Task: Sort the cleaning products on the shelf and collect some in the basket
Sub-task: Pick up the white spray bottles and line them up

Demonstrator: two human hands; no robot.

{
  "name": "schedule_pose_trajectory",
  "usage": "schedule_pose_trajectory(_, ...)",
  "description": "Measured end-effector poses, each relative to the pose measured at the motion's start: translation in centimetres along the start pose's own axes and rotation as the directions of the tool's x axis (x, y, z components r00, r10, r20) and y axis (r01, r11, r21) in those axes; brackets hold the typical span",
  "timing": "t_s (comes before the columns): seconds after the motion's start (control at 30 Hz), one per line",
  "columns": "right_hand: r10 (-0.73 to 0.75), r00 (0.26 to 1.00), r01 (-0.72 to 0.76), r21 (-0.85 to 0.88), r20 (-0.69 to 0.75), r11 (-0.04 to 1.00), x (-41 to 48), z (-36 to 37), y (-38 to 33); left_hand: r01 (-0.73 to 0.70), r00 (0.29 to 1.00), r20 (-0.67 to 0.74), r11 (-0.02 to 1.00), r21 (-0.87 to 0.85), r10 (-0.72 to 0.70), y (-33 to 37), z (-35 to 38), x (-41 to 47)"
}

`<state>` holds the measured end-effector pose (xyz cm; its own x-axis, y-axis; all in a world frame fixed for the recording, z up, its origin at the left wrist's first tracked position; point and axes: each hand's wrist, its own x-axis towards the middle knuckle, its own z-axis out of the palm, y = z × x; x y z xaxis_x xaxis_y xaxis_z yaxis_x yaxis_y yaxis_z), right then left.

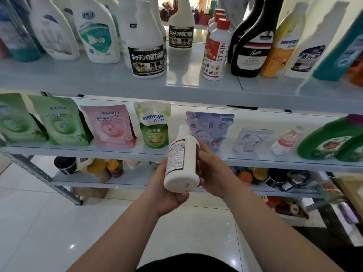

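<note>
Curling round the white bottle, the left hand cups its base and the right hand its side, neck pointing toward the shelf.

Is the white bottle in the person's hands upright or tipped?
Tipped: the white bottle leans, its round base facing the camera and its neck toward the shelf, held by the left hand and right hand.

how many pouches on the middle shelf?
6, left to right: green pouch at the frame edge, second green pouch, pink pouch, green-white pouch, purple pouch partly behind the held bottle, pale pouch. More may lie past the left edge.
</note>
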<state>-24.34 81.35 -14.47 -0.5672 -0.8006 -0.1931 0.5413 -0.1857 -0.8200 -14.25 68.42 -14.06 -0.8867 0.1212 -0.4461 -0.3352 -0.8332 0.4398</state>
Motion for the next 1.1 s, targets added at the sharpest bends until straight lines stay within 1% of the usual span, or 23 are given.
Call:
schedule_pose_trajectory(0.07, -0.013, 0.994, 0.001, -0.108, -0.111, 0.994, 0.6, 0.7, 0.2, -0.008, 0.998, -0.057, 0.987, 0.16, 0.017, 1.3, -1.1, -0.1)
schedule_pose_trajectory(0.13, -0.045, 0.97, -0.014, -0.241, -0.237, 0.97, 1.1, 1.6, 0.5, -0.044, 0.991, -0.108, 0.941, 0.335, 0.085, 2.3, -2.1, -0.6)
schedule_pose_trajectory(0.2, -0.099, 0.941, -0.023, -0.355, -0.323, 0.935, 1.5, 2.6, 1.2, -0.107, 0.981, -0.103, 0.896, 0.431, 0.167, 2.8, -2.7, -1.4)
schedule_pose_trajectory(0.27, -0.152, 0.92, -0.014, -0.418, -0.361, 0.908, 1.8, 3.5, 2.0, -0.154, 0.97, -0.088, 0.85, 0.503, 0.228, 3.3, -3.7, -2.1)
schedule_pose_trajectory(0.33, -0.193, 0.895, 0.002, -0.429, -0.402, 0.903, 2.1, 4.1, 2.6, -0.184, 0.964, -0.071, 0.837, 0.515, 0.256, 3.9, -4.6, -2.7)
schedule_pose_trajectory(0.37, -0.2, 0.886, 0.017, -0.402, -0.418, 0.916, 2.2, 4.5, 2.8, -0.184, 0.965, -0.08, 0.86, 0.477, 0.251, 4.1, -5.2, -3.0)
schedule_pose_trajectory(0.43, -0.198, 0.882, 0.042, -0.349, -0.427, 0.936, 2.3, 5.3, 2.7, -0.143, 0.969, -0.13, 0.911, 0.388, 0.208, 4.3, -6.3, -3.6)
schedule_pose_trajectory(0.53, -0.191, 0.89, 0.04, -0.347, -0.415, 0.937, 2.2, 6.6, 2.9, -0.097, 0.975, -0.152, 0.926, 0.364, 0.161, 4.6, -7.9, -4.2)
schedule_pose_trajectory(0.63, -0.211, 0.887, 0.034, -0.398, -0.41, 0.917, 2.0, 7.8, 3.4, -0.124, 0.981, -0.076, 0.886, 0.447, 0.176, 5.2, -8.6, -4.9)
schedule_pose_trajectory(0.7, -0.238, 0.884, 0.018, -0.482, -0.401, 0.876, 1.8, 8.4, 3.4, -0.206, 0.967, -0.017, 0.815, 0.541, 0.255, 5.6, -8.8, -5.2)
schedule_pose_trajectory(0.73, -0.252, 0.886, -0.008, -0.557, -0.389, 0.831, 1.8, 8.7, 3.1, -0.254, 0.948, 0.002, 0.757, 0.601, 0.317, 5.7, -8.7, -5.4)
schedule_pose_trajectory(0.77, -0.258, 0.895, -0.039, -0.639, -0.365, 0.768, 1.8, 9.0, 2.6, -0.291, 0.919, 0.006, 0.666, 0.687, 0.395, 5.8, -8.6, -5.5)
schedule_pose_trajectory(0.8, -0.251, 0.908, -0.071, -0.712, -0.337, 0.699, 1.9, 9.5, 1.9, -0.306, 0.876, 0.007, 0.542, 0.783, 0.483, 6.0, -8.5, -5.7)
schedule_pose_trajectory(0.83, -0.249, 0.916, -0.093, -0.768, -0.316, 0.634, 2.1, 9.9, 1.2, -0.295, 0.825, 0.025, 0.393, 0.871, 0.564, 6.3, -8.4, -6.0)
schedule_pose_trajectory(0.87, -0.268, 0.915, -0.101, -0.812, -0.303, 0.575, 2.3, 10.3, 0.5, -0.276, 0.776, 0.061, 0.251, 0.928, 0.628, 6.5, -8.2, -6.2)
schedule_pose_trajectory(0.9, -0.31, 0.907, -0.092, -0.852, -0.286, 0.516, 2.5, 10.8, -0.3, -0.266, 0.734, 0.11, 0.135, 0.954, 0.67, 6.6, -8.0, -6.3)
schedule_pose_trajectory(0.93, -0.36, 0.894, -0.087, -0.892, -0.267, 0.445, 2.6, 11.3, -1.0, -0.259, 0.702, 0.151, 0.052, 0.965, 0.696, 6.7, -8.0, -6.3)
schedule_pose_trajectory(0.97, -0.408, 0.88, -0.1, -0.935, -0.242, 0.34, 2.8, 11.8, -1.6, -0.253, 0.674, 0.186, -0.013, 0.967, 0.715, 6.6, -7.8, -6.3)
schedule_pose_trajectory(1.03, -0.486, 0.861, -0.149, -0.988, -0.153, 0.046, 3.0, 12.4, -2.9, -0.245, 0.632, 0.248, -0.115, 0.963, 0.734, 6.5, -7.4, -6.3)
schedule_pose_trajectory(1.07, -0.501, 0.858, -0.171, -0.982, -0.11, -0.077, 3.0, 12.7, -3.5, -0.239, 0.613, 0.272, -0.154, 0.959, 0.741, 6.5, -7.3, -6.3)
schedule_pose_trajectory(1.1, -0.502, 0.86, -0.198, -0.968, -0.095, -0.155, 3.1, 12.8, -4.0, -0.234, 0.596, 0.294, -0.188, 0.954, 0.748, 6.5, -7.2, -6.3)
